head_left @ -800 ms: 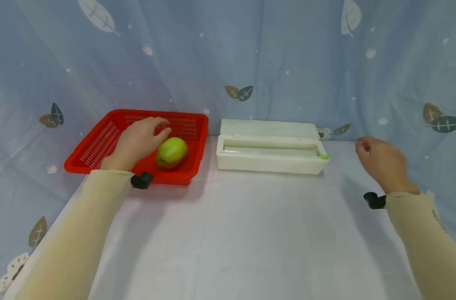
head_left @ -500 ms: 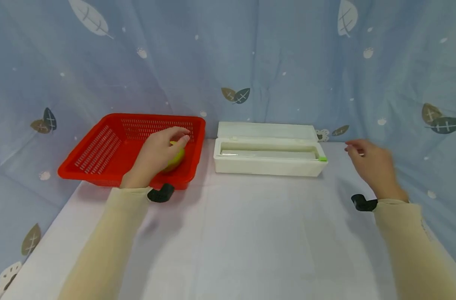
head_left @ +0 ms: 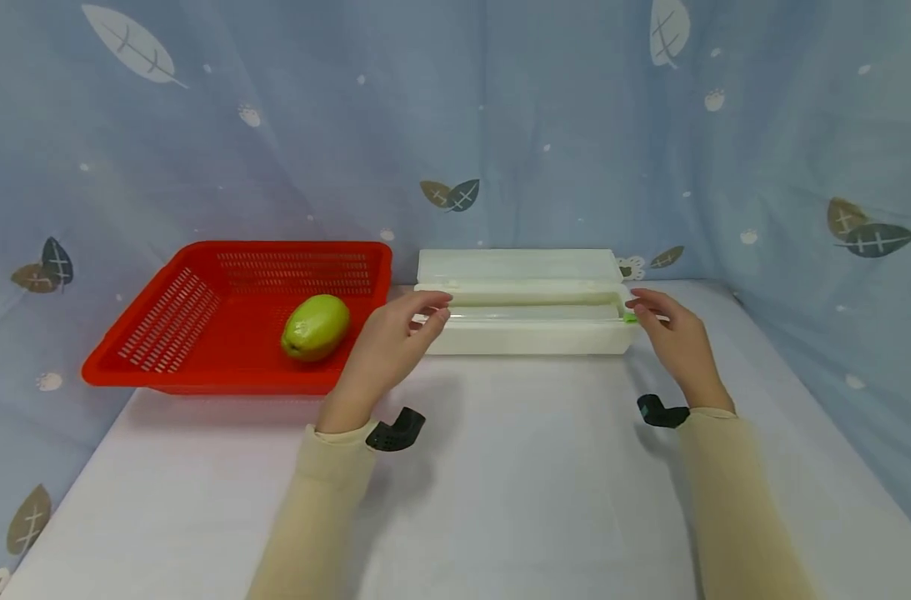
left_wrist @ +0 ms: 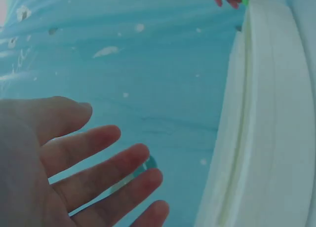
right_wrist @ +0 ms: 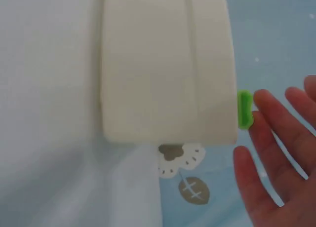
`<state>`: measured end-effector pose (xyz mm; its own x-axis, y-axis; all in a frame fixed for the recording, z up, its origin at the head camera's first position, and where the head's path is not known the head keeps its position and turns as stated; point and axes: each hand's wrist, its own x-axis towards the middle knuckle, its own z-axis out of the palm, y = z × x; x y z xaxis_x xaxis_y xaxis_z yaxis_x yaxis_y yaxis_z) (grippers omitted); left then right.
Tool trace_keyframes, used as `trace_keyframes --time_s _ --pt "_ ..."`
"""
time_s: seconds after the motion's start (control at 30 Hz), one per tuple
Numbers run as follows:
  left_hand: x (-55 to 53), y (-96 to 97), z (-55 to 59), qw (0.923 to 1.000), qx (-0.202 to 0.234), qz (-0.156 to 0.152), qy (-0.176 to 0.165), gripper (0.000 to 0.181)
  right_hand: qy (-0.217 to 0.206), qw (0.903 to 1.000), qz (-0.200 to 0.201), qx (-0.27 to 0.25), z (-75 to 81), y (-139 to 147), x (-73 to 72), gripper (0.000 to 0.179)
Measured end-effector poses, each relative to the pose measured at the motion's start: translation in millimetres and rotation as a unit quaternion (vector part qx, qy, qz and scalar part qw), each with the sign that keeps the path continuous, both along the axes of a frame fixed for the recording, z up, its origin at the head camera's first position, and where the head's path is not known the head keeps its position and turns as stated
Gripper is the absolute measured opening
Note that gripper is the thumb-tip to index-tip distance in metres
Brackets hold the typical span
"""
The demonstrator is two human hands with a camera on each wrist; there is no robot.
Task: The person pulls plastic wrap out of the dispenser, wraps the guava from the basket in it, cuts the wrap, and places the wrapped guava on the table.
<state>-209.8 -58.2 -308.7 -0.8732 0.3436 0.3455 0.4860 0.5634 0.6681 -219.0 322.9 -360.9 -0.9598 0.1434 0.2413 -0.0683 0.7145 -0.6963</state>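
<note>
A long white cling-film box (head_left: 526,337) stands at the back of the table, its hinged lid (head_left: 517,265) raised. A small green slider (right_wrist: 244,109) sits at its right end. My left hand (head_left: 383,354) is at the box's left end, fingers loosely bent and spread, with nothing in them. In the left wrist view its palm and fingers (left_wrist: 106,187) show beside the box. At the other end, my right hand (head_left: 680,346) has its fingertips right at the green slider. The right wrist view shows those fingers (right_wrist: 281,163) spread and nearly straight.
To the left, a red plastic basket (head_left: 200,379) holds a yellow-green fruit (head_left: 316,327). A blue patterned curtain (head_left: 560,125) hangs behind. White cloth covers the table (head_left: 515,483), whose right edge runs past my right arm.
My left hand has left the space over the basket and moved right to the box's left end. My right hand has moved left to the box's right end. The head view has shifted slightly.
</note>
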Motion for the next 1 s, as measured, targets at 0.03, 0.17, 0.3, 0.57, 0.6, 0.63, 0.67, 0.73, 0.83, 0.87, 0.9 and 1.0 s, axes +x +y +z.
trace_keyframes --time_s 0.03,0.17,0.3,0.57,0.6,0.63,0.67,0.73,0.83,0.87,0.9,1.0 --pt "-1.2 0.2 -1.8 1.0 0.002 0.004 -0.002 0.035 -0.001 1.0 0.004 0.001 -0.6 -3 -2.2 0.045" --pt "-9.7 -0.5 -7.6 0.9997 0.011 0.018 -0.011 0.035 -0.019 0.9993 0.008 0.032 -0.1 -9 -6.1 0.045" --pt "-17.1 -1.1 -11.9 0.9986 0.023 0.027 -0.04 0.035 -0.044 0.9953 0.013 0.085 1.2 -8 -6.5 0.045" --pt "-33.8 -1.2 -27.7 0.9976 0.0 0.054 -0.043 0.029 0.021 0.9805 0.029 0.193 3.0 -21 -13.2 0.028" --pt "-34.7 -0.3 -28.6 0.9978 -0.007 0.055 -0.038 0.029 0.029 0.978 0.02 0.206 2.8 -23 -12.8 0.026" --pt "-34.9 0.7 -29.4 0.9979 -0.014 0.054 -0.034 0.029 0.035 0.9754 0.012 0.217 2.6 -26 -12.2 0.024" --pt "-34.8 2.1 -30.1 0.9979 -0.025 0.053 -0.028 0.029 0.038 0.9726 0.006 0.229 2.5 -28 -11.1 0.023" --pt "-34.8 5.4 -32.6 0.9973 -0.05 0.051 -0.014 0.029 0.043 0.9671 -0.001 0.251 2.2 -30 -8.4 0.023" --pt "-35.0 11.1 -38.4 0.9944 -0.093 0.05 0.008 0.03 0.042 0.9599 0.003 0.277 2.5 -32 -4.2 0.025" --pt "-35.3 13.0 -40.6 0.9929 -0.106 0.052 0.015 0.031 0.042 0.9575 0.008 0.285 3.1 -33 -3.2 0.025" --pt "-35.6 14.5 -42.4 0.9916 -0.115 0.053 0.021 0.031 0.042 0.9554 0.014 0.292 4.2 -33 -2.5 0.024" --pt "-38.3 16.4 -49.6 0.9886 -0.132 0.063 0.034 0.032 0.047 0.948 0.036 0.313 7.2 -33 -4.0 0.024"
